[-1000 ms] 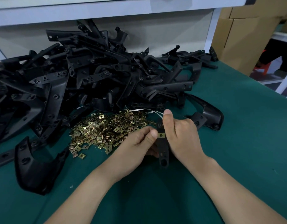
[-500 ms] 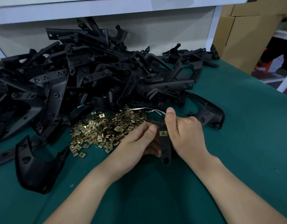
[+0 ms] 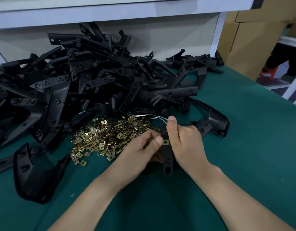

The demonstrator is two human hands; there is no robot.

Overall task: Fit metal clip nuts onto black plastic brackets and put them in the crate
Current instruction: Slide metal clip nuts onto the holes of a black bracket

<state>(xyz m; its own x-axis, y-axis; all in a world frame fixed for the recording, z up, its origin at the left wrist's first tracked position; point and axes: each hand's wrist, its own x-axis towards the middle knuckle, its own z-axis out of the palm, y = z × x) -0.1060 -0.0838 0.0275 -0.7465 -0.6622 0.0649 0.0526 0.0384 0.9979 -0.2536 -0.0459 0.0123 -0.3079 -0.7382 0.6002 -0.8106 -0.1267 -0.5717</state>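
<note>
A: Where's our slim black plastic bracket [image 3: 167,157]?
B: Centre frame, over the green tabletop [image 3: 247,130]; our right grip [image 3: 185,144] wraps it, our left grip [image 3: 144,147] pinches the square brass clip nut [image 3: 166,142] on it.

brackets [image 3: 87,84]: all matte black
clip nuts [image 3: 103,137]: brassy gold
bench [image 3: 244,130]: dark teal green
boxes [image 3: 254,39]: plain cardboard brown

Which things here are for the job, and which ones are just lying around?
For the job:
- the held bracket in the right hand
- the clip nut, which the left hand pinches onto it
- the clip nut pile
- the bracket heap

Just lying about:
- the white string
- the cardboard boxes
- the shelf

No crate shows.
</note>
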